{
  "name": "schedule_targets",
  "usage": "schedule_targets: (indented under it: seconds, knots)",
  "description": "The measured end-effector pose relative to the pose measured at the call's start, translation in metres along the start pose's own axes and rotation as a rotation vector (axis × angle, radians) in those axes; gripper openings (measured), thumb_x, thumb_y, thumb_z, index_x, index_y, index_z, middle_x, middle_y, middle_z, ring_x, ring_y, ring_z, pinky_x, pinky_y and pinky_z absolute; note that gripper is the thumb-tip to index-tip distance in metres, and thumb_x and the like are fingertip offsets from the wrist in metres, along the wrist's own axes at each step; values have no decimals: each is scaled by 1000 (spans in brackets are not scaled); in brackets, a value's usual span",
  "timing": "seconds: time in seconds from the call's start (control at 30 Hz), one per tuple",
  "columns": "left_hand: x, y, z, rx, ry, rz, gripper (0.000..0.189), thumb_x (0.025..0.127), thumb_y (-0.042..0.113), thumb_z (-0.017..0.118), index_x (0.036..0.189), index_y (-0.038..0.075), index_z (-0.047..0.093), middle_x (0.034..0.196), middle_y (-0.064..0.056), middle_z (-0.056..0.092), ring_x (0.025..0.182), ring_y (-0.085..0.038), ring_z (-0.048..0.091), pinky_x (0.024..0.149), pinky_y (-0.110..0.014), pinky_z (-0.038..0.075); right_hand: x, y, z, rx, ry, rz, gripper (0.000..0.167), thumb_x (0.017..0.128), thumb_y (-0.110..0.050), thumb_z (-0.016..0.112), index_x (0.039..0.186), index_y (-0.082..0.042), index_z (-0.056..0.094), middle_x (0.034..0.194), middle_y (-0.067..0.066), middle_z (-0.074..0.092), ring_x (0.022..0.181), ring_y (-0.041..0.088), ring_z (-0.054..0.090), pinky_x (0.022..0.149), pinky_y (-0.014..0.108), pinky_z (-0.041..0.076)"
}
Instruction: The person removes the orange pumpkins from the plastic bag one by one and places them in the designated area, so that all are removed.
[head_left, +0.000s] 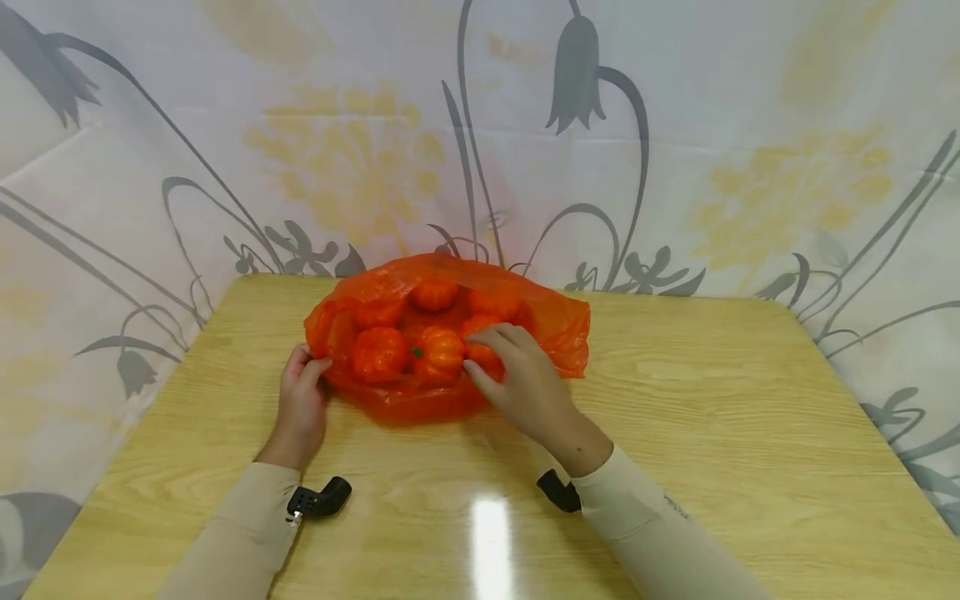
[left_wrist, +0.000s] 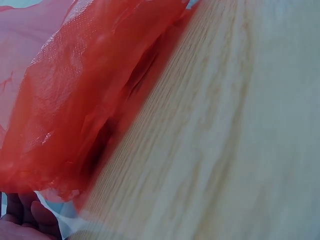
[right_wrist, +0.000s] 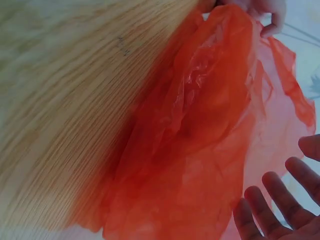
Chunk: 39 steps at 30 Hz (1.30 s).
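An orange-red plastic bag [head_left: 442,406] lies on the table with its mouth spread wide. Inside, several small orange pumpkins show in the head view; one pumpkin [head_left: 440,354] near the middle has a green stem, and another pumpkin [head_left: 380,353] sits to its left. At the bag's left end my left hand [head_left: 302,400] pinches the rim between thumb and fingers. My right hand [head_left: 525,379] reaches over the bag's front right, thumb and fingertips close beside the stemmed pumpkin. The right wrist view shows this hand's fingers [right_wrist: 287,200] spread apart, gripping nothing.
The bag rests on a light wood table [head_left: 690,433], toward its back edge. A wall covering [head_left: 510,167] with grey and yellow flowers rises directly behind the table. Each wrist carries a strap with a black camera piece [head_left: 321,497].
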<state>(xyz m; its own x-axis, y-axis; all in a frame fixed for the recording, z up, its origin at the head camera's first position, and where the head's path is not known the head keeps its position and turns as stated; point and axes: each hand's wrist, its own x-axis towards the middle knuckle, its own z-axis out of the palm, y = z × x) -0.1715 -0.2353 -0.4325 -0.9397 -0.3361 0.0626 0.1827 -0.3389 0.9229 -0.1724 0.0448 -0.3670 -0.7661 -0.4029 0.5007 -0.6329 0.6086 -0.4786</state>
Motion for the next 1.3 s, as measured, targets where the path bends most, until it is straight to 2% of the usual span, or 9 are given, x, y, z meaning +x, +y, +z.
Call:
schedule_targets:
  seconds: [0.2, 0.3, 0.4, 0.53, 0.63, 0.77, 0.93, 1.1, 1.3]
  knots:
    - [0, -2, 2, -63, -17, 0, 21, 93, -3, 41, 86, 13, 52, 90, 5, 51, 91, -11, 50, 84, -23, 39, 11, 4, 9, -10, -68, 24, 34, 90, -18, 75, 121, -9, 68, 119, 5, 64, 115, 24, 57, 99, 36, 52]
    - [0, -3, 3, -53, -17, -1, 22, 95, -3, 41, 84, 13, 53, 88, 4, 50, 89, -11, 49, 82, -22, 39, 16, 5, 12, -9, -104, 44, 37, 90, -19, 75, 125, -10, 66, 125, 6, 62, 119, 24, 55, 103, 37, 50]
    - [0, -3, 3, 33, 1, -13, 25, 98, -3, 44, 83, 15, 55, 85, 5, 49, 84, -10, 48, 77, -20, 40, 19, 6, 15, -3, -148, 67, 42, 91, -22, 75, 130, -11, 64, 131, 7, 59, 125, 26, 53, 106, 40, 48]
    - [1, -3, 2, 180, 34, -37, 20, 97, 2, 61, 84, 17, 61, 82, 6, 52, 77, -9, 47, 67, -19, 41, 21, 7, 19, 0, -195, 89, 49, 91, -24, 74, 136, -12, 60, 139, 8, 56, 130, 27, 51, 109, 43, 46]
    - [2, -3, 2, 202, 39, -41, 15, 93, 5, 69, 85, 17, 65, 82, 6, 55, 74, -8, 48, 64, -18, 43, 22, 8, 22, 1, -210, 86, 53, 91, -24, 75, 140, -13, 58, 144, 9, 54, 134, 29, 50, 111, 45, 43]
    - [2, -3, 3, 184, 33, -47, 13, 91, 6, 71, 85, 17, 69, 82, 6, 60, 75, -7, 53, 66, -17, 46, 23, 10, 26, -14, -235, 70, 58, 90, -24, 76, 143, -14, 54, 149, 11, 50, 137, 31, 48, 113, 46, 41]
    - [3, -3, 0, 228, 39, -57, 11, 92, 10, 71, 87, 19, 71, 83, 10, 66, 78, -6, 57, 70, -18, 49, 24, 11, 30, -16, -256, 67, 61, 89, -26, 76, 145, -15, 52, 153, 10, 46, 140, 32, 45, 114, 47, 39]
    - [4, -2, -5, 270, 31, -43, 2, 93, 15, 72, 92, 16, 71, 83, 11, 67, 79, -6, 58, 72, -18, 50, 25, 12, 34, -16, -277, 60, 64, 89, -27, 77, 146, -15, 51, 155, 10, 44, 141, 32, 43, 115, 47, 39]
    - [5, -3, -8, 282, 14, -44, 1, 95, 15, 69, 95, 14, 70, 84, 10, 67, 79, -6, 61, 75, -19, 53, 25, 14, 37, -50, -324, 47, 67, 89, -29, 77, 149, -15, 48, 157, 9, 42, 143, 33, 41, 116, 47, 37]
